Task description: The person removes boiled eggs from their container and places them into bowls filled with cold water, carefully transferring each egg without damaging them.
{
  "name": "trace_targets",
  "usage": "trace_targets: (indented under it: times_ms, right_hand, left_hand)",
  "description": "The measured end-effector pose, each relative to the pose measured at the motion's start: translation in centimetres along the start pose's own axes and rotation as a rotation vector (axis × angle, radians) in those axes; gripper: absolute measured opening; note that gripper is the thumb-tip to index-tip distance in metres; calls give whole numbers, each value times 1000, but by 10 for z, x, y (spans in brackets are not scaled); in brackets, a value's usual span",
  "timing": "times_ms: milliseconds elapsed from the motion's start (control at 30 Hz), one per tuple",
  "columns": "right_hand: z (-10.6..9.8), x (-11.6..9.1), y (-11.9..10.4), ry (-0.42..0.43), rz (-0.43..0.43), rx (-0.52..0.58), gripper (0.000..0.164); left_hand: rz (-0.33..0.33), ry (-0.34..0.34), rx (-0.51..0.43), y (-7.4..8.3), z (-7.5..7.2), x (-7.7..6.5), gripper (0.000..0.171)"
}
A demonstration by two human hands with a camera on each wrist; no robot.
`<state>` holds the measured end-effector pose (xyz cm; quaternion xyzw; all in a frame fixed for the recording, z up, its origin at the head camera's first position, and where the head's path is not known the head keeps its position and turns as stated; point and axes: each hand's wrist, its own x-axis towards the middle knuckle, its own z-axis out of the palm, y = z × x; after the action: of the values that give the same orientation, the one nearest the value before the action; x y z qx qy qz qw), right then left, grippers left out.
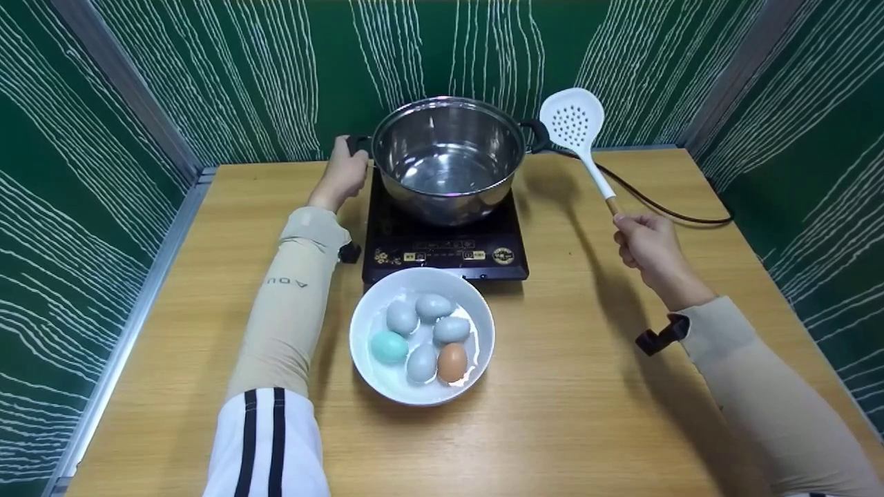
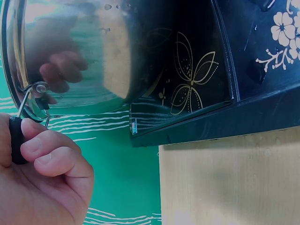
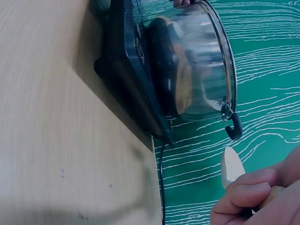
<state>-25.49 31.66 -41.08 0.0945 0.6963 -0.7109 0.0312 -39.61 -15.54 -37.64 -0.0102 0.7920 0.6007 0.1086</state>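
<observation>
My left hand (image 1: 343,174) grips the black left handle of a steel pot (image 1: 452,201). In the left wrist view the fingers (image 2: 58,157) curl round that handle (image 2: 17,140). The pot sits on a black induction cooker (image 1: 442,255), its shiny inside showing. My right hand (image 1: 650,247) holds a white slotted spoon (image 1: 572,123) by its wooden handle. The perforated head is raised beside the pot's right handle (image 1: 535,134). In front of the cooker stands a white bowl (image 1: 364,376) with several pale blue eggs (image 1: 434,306), a turquoise egg (image 1: 389,346) and a brown egg (image 1: 452,363).
A wooden table (image 1: 566,414) carries the cooker and bowl. The dark power cord (image 1: 663,209) curves across the table's back right. Green walls (image 1: 476,48) with white lines close in the back and both sides, the back one right behind the pot.
</observation>
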Motion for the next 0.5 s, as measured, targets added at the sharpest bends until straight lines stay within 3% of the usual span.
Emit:
trace_targets:
  times_ms: [500]
  right_hand:
    - [-1, 0, 25, 1, 86, -130, 21]
  left_hand:
    - [-42, -18, -18, 21, 4, -25, 55]
